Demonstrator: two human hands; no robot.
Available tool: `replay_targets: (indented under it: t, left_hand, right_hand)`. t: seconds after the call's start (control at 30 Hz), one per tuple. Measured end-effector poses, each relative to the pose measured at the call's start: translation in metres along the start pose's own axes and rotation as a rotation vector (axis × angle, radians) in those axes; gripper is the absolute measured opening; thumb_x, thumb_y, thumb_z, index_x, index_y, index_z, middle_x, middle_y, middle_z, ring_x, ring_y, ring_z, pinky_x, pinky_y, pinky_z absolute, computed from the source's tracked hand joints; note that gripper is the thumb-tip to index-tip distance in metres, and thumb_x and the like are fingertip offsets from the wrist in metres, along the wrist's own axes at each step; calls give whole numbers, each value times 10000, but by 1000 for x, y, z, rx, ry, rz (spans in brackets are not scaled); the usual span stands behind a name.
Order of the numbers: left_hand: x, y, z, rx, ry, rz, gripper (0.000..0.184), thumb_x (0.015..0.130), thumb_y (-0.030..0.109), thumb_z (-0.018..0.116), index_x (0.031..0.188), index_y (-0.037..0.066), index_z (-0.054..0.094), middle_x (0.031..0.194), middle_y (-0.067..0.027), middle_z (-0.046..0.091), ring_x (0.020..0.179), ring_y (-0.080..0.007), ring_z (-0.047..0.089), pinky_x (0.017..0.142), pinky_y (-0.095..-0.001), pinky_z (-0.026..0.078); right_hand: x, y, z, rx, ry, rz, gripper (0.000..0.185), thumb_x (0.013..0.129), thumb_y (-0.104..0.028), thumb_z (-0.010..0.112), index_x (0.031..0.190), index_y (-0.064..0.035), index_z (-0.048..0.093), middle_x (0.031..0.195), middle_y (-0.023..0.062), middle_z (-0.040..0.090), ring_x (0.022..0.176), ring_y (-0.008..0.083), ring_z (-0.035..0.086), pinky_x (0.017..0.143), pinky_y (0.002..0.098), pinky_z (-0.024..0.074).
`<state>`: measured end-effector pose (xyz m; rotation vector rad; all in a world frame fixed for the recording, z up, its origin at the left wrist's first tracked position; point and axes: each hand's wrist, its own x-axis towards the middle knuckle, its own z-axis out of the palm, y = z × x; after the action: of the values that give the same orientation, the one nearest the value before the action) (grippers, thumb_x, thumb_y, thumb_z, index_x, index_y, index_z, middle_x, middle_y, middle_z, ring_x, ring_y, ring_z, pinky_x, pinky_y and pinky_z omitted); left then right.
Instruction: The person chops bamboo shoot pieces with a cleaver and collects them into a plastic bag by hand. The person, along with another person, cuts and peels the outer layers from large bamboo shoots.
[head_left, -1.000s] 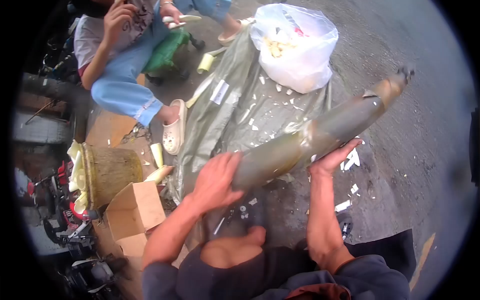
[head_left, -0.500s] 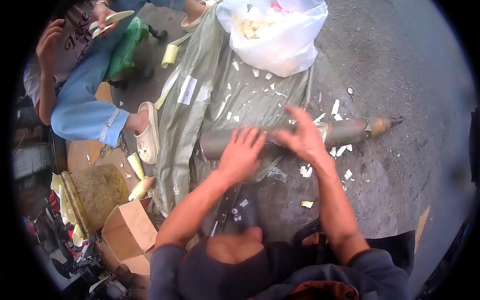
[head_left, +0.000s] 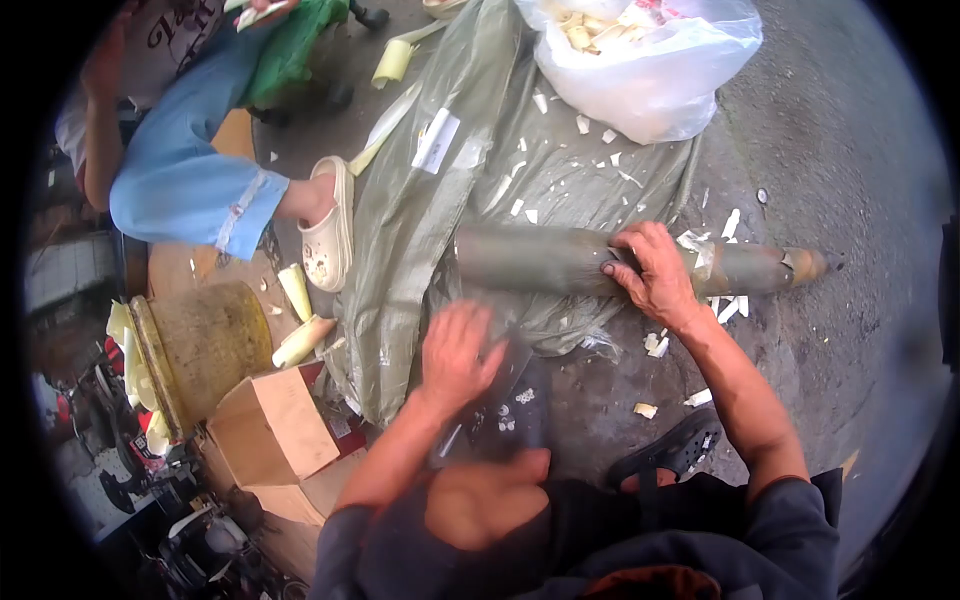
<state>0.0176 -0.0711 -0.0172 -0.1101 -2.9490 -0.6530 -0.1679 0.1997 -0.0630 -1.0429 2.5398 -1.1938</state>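
Note:
A long grey-green cylinder (head_left: 540,262), tapering to a pointed brownish tip, lies across the green plastic sheet (head_left: 400,260) and the ground beside it. Around its middle, my right hand (head_left: 655,270) is wrapped, fingers over the top and thumb on the near side. A pale patch shows on the cylinder just past that hand. My left hand (head_left: 458,350), a little blurred, hovers off the cylinder, nearer to me, with its fingers apart and nothing in it. White chips (head_left: 735,308) are scattered on both sides of the cylinder.
A white plastic bag (head_left: 640,80) of pale pieces stands beyond the cylinder. At the left sit a seated person's leg (head_left: 200,190) and clog (head_left: 327,235), a dirty yellow bucket (head_left: 205,345) and an open cardboard box (head_left: 290,425). Pale yellow pieces (head_left: 292,293) lie near the bucket.
My left hand has come off the cylinder and drawn back toward me. My right hand has come down from above and closed on the cylinder. The whole view has shifted.

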Motion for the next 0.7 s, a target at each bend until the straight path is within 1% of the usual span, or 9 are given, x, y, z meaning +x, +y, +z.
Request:
replay_targets:
  t: [0.03, 0.13, 0.2, 0.33, 0.43, 0.53, 0.63, 0.67, 0.7]
  left_hand:
    - [11, 2, -2, 33, -23, 2, 636, 706, 158, 830, 1264, -14, 581, 1196, -200, 592, 1141, -406, 554, 996, -506, 435]
    - [48, 2, 0, 138, -113, 52, 692, 703, 203, 846, 1302, 5, 561, 1287, -189, 535, 1243, -388, 489, 1063, -540, 377]
    - [60, 6, 12, 213, -212, 113, 734, 702, 228, 851, 1333, 19, 541, 1340, -185, 492, 1300, -383, 439, 1099, -565, 334]
    - [72, 3, 28, 275, -200, 116, 766, 704, 239, 850, 1360, 32, 515, 1328, -193, 490, 1304, -394, 432, 1105, -579, 326]
    - [76, 6, 27, 224, -244, 66, 735, 700, 219, 853, 1334, 28, 535, 1311, -195, 502, 1289, -396, 447, 1105, -575, 330]
    - [74, 5, 23, 164, -211, 47, 707, 686, 193, 857, 1305, 26, 558, 1297, -188, 513, 1272, -400, 463, 1107, -566, 335]
    - [70, 4, 26, 140, -162, 46, 699, 665, 177, 860, 1286, 30, 574, 1295, -180, 515, 1264, -400, 468, 1109, -561, 338]
    - [69, 5, 27, 146, -158, 35, 702, 663, 176, 858, 1288, 31, 572, 1297, -178, 514, 1265, -400, 467, 1109, -562, 338]
    - [70, 6, 28, 152, -151, 28, 705, 661, 174, 856, 1290, 33, 569, 1299, -176, 513, 1266, -400, 465, 1110, -562, 339]
  right_hand:
    - [0, -3, 0, -74, 25, -43, 388, 779, -164, 811, 1101, -53, 625, 1021, 118, 587, 957, 326, 550, 840, 427, 437]
    - [-7, -3, 3, -153, -14, -52, 440, 737, -188, 835, 1087, -67, 597, 1004, 117, 564, 942, 326, 533, 809, 430, 417]
    - [-8, -2, 0, -120, -65, -92, 515, 703, -220, 855, 1112, -69, 580, 1011, 120, 554, 953, 335, 523, 824, 441, 410]
    - [-6, 1, -4, -80, -38, -115, 635, 655, -287, 880, 1164, -80, 561, 1039, 126, 545, 975, 354, 510, 855, 456, 401]
    - [-1, -1, -8, -91, -146, 1, 654, 669, -293, 876, 1203, -80, 564, 1080, 130, 558, 1011, 358, 514, 878, 456, 407]
    - [-7, 7, -2, -107, 83, -23, 551, 717, -248, 853, 1174, -72, 599, 1076, 122, 577, 999, 347, 532, 866, 446, 426]
    - [-15, 14, -2, -154, 59, -52, 403, 761, -201, 826, 1088, -60, 638, 1014, 111, 593, 941, 333, 553, 821, 423, 449]
    - [-12, 6, -1, -161, 128, -59, 255, 797, -133, 781, 1006, -57, 657, 951, 101, 609, 877, 325, 566, 774, 405, 455]
    - [-12, 6, 3, -169, 144, -54, 237, 798, -117, 771, 998, -58, 657, 945, 99, 613, 872, 324, 567, 769, 407, 453]
